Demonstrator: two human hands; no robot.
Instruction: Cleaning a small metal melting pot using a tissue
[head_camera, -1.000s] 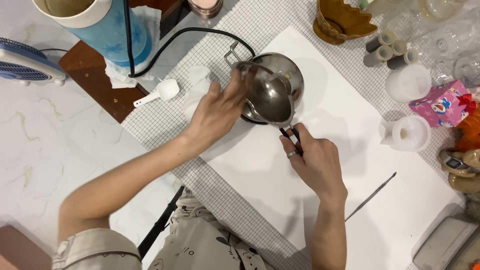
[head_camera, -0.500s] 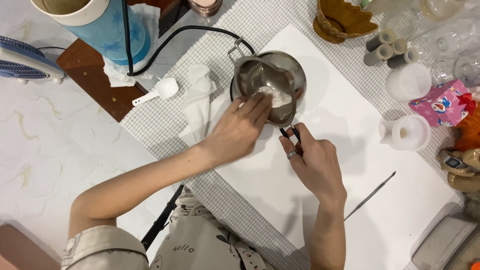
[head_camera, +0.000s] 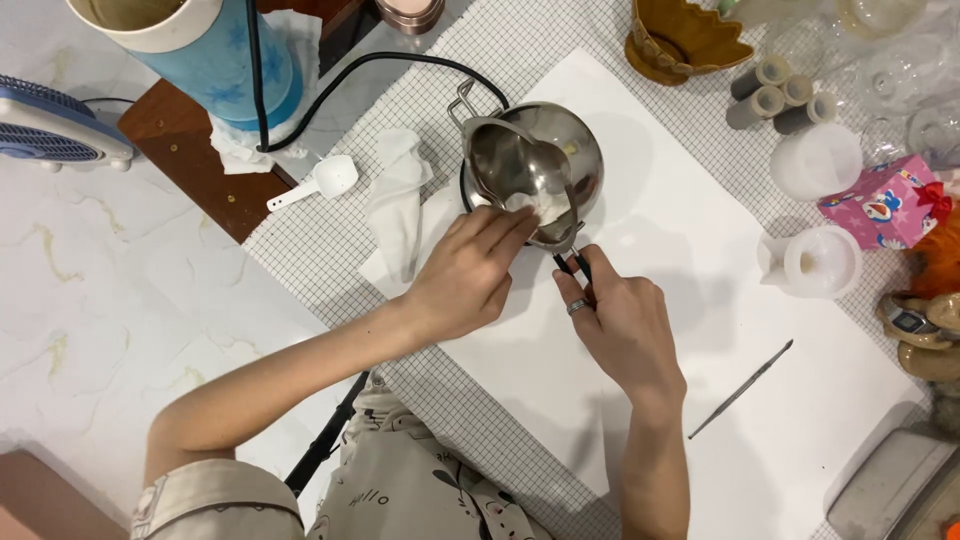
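A small steel pouring pot (head_camera: 510, 160) is tilted over a larger steel pan (head_camera: 570, 145) on the white sheet (head_camera: 700, 300). My right hand (head_camera: 620, 325) grips the pot's black handle below it. My left hand (head_camera: 470, 270) reaches into the pot and presses a white tissue wad (head_camera: 528, 207) against its inner wall with the fingertips.
A crumpled tissue (head_camera: 397, 195) and a white plastic spoon (head_camera: 320, 182) lie left of the pot. A black cable (head_camera: 350, 70) runs from a blue cylinder (head_camera: 190, 50). White cups (head_camera: 815, 160), a pink box (head_camera: 880, 200) and a metal pick (head_camera: 740, 388) are at the right.
My left hand has moved from the pot's outer left side into the pot, then slid toward its near wall with the tissue. My right hand kept hold of the handle.
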